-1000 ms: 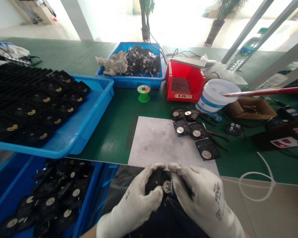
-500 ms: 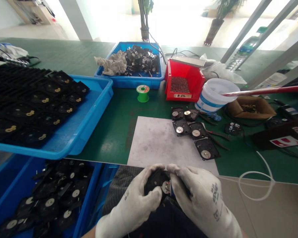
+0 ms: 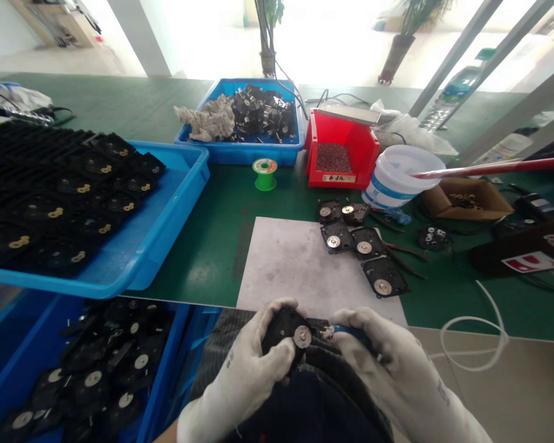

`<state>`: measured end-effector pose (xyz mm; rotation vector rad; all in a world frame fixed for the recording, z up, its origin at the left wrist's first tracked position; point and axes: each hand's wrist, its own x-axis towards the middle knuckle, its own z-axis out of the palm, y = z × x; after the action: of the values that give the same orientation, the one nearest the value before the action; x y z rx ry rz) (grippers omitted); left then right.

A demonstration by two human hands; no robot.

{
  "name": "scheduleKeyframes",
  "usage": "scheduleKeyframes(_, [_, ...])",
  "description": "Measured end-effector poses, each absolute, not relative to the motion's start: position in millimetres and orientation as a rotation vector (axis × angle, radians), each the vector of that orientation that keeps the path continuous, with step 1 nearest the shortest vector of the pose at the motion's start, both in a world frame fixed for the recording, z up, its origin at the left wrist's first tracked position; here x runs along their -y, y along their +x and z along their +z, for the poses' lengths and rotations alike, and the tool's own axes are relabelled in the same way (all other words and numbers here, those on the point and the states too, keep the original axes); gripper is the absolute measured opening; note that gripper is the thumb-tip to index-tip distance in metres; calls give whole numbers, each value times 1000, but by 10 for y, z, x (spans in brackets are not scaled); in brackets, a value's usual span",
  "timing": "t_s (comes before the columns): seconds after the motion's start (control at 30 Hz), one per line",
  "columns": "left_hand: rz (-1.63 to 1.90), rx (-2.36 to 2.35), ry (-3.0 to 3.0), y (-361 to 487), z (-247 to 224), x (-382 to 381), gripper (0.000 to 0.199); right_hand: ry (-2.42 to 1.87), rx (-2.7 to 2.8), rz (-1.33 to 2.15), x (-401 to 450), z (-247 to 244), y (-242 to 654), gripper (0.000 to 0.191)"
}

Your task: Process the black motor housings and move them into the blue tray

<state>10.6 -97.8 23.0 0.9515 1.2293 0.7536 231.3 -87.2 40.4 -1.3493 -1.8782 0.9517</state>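
Observation:
My left hand point(image 3: 258, 366), in a white glove, is closed around a black square housing with a silver disc point(image 3: 303, 336) near its right corner. Just to the right, my gloved right hand point(image 3: 378, 354) grips a blue part with a pale, metallic tip point(image 3: 346, 332). That tip points at the housing, with a small gap between the two. Most of the blue part is hidden by my fingers, so its kind is unclear. Both hands are over my lap, in front of the table edge. Several similar black housings point(image 3: 382, 277) lie on and beside a white sheet point(image 3: 281, 264).
At left, a blue tray point(image 3: 166, 246) bears rows of black units above a lower blue bin point(image 3: 164, 381) of housings. Farther back are a blue tray point(image 3: 240, 154) of parts, a green spool point(image 3: 265, 183), a red bin point(image 3: 369, 141), a white bucket point(image 3: 392, 178) and a cardboard box point(image 3: 493, 206).
My right hand has moved right, away from the housing, bringing the blue part's tip into view. My left hand still holds the housing, whose silver disc now shows in full.

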Motion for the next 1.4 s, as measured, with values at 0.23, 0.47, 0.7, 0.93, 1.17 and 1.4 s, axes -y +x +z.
scheduleKeyframes(0.23, [729,-1285,1080,135,336,950,52,-1467,1776,1435,856,393,2211,9])
scheduleKeyframes(0.47, [752,-1265,1089,134,308,975,50,-1443,1784,1446,824,374,2210,10])
scheduleKeyframes(0.7, [720,-1299,1107,145,391,937,51,-1456,1741,1485,815,349,2193,10])
scheduleKeyframes(0.93, [726,-1306,1140,130,387,946,50,-1447,1719,1472,830,362,2185,11])
scheduleKeyframes(1.17, [730,-1320,1147,125,368,957,49,-1495,1721,1439,831,417,2142,10])
scheduleKeyframes(1.4, [728,-1310,1178,81,309,998,50,-1509,1725,1403,833,383,2117,11])
